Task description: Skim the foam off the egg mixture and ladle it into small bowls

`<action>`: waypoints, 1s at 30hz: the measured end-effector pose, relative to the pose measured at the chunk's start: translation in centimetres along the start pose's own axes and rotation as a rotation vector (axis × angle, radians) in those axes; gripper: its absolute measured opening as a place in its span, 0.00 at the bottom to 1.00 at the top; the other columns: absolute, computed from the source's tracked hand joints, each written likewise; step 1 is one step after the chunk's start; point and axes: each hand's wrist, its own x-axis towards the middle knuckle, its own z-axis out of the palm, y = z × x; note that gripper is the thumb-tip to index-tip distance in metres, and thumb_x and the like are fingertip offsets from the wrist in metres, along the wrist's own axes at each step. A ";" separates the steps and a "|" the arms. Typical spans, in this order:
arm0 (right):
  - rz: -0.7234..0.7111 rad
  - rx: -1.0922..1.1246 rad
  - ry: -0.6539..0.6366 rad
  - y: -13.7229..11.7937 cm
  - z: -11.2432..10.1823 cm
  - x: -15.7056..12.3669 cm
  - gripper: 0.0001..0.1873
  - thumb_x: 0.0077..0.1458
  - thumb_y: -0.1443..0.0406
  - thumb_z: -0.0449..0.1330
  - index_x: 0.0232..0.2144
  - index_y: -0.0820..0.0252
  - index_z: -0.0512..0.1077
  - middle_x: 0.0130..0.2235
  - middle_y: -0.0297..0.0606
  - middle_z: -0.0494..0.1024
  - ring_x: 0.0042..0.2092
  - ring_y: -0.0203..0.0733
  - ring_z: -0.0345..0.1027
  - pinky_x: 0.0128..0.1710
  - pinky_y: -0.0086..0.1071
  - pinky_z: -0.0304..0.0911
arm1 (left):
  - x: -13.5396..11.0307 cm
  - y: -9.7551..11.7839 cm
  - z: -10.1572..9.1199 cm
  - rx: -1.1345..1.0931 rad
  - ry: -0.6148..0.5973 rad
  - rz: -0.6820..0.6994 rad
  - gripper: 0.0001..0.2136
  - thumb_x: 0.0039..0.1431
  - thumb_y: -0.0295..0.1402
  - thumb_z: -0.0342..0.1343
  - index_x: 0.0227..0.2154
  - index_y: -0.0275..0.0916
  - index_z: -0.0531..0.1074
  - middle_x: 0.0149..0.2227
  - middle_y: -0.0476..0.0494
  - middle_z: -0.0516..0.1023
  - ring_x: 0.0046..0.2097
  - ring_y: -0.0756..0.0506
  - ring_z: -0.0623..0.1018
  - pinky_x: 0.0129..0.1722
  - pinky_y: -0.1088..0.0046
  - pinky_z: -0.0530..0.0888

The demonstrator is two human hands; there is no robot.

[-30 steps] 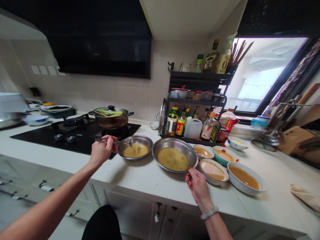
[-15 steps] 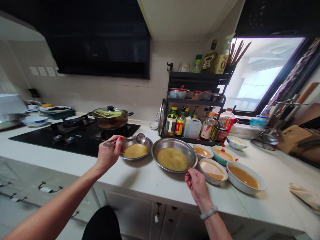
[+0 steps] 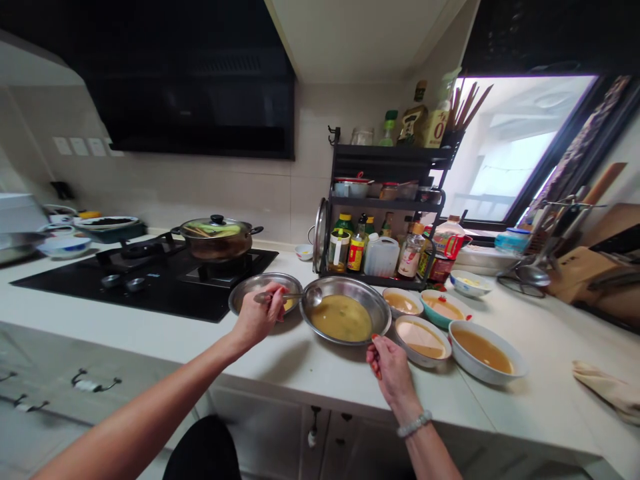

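Note:
My left hand [image 3: 260, 312] is closed round the handle of a metal spoon [image 3: 313, 297], whose bowl hangs over the left rim of a large metal bowl [image 3: 383, 320]. Yellowish, cloudy liquid [image 3: 343, 318] fills the lower part of that bowl. At its right front rim, my right hand [image 3: 390, 367] pinches the edge with curled fingers. Partly hidden behind my left hand is a smaller metal bowl [image 3: 240, 293] with similar liquid. To the right stand several bowls of brownish liquid, among them a white bowl [image 3: 500, 379] and a green-rimmed bowl [image 3: 435, 319].
A lidded pot [image 3: 215, 243] stands on the black gas stove [image 3: 150, 280]. Behind the bowls, a black rack [image 3: 390, 153] carries bottles and jars. On the right are a utensil holder [image 3: 530, 273] and a folded cloth [image 3: 607, 387] lying on the white counter [image 3: 550, 427].
My left hand has moved right with the spoon, from above the smaller metal bowl to the large one's left rim. My right hand stays at the large bowl's rim.

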 end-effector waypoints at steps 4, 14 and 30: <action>0.003 -0.002 -0.001 0.0 0.0 0.0 0.23 0.40 0.48 0.67 0.17 0.61 0.67 0.15 0.32 0.68 0.15 0.27 0.51 0.14 0.23 0.41 | 0.0 -0.6 0.8 0.032 -0.053 0.035 0.07 0.54 0.35 0.54 0.30 0.41 0.76 0.17 0.50 0.72 0.19 0.49 0.71 0.24 0.76 0.67; 0.013 -0.006 0.006 -0.1 0.1 -0.1 0.24 0.39 0.48 0.67 0.17 0.61 0.67 0.15 0.31 0.68 0.15 0.26 0.51 0.14 0.22 0.42 | 0.1 -2.0 2.2 -0.065 -0.148 -0.054 0.09 0.57 0.36 0.52 0.27 0.40 0.74 0.16 0.49 0.72 0.18 0.48 0.71 0.20 0.75 0.67; 0.007 -0.015 0.003 0.0 0.0 -0.1 0.25 0.39 0.46 0.67 0.17 0.61 0.67 0.15 0.32 0.68 0.15 0.26 0.51 0.14 0.22 0.42 | 0.9 -1.5 2.2 -0.538 0.056 -0.462 0.07 0.55 0.31 0.53 0.25 0.34 0.71 0.15 0.49 0.71 0.18 0.51 0.71 0.17 0.78 0.70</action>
